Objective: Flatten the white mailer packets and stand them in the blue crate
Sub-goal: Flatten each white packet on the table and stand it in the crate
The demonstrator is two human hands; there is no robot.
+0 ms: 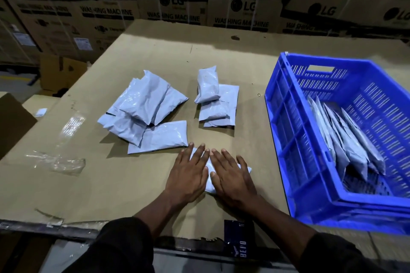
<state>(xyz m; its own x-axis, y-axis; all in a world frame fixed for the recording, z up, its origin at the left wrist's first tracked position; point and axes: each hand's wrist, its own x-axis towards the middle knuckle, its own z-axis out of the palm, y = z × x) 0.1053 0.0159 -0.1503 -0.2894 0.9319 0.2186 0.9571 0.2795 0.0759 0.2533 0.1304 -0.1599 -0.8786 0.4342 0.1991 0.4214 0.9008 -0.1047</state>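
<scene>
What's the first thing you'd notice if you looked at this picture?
The bright blue crate on the right, with white packets standing inside. Then the two hands, left hand and right hand, pressing one packet flat on the brown cardboard, with two piles of packets behind them.

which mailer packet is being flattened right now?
The packet under both hands at the near table edge: the left hand and right hand press flat on it. The loose packets lie untouched behind; others stand in the blue crate.
</scene>
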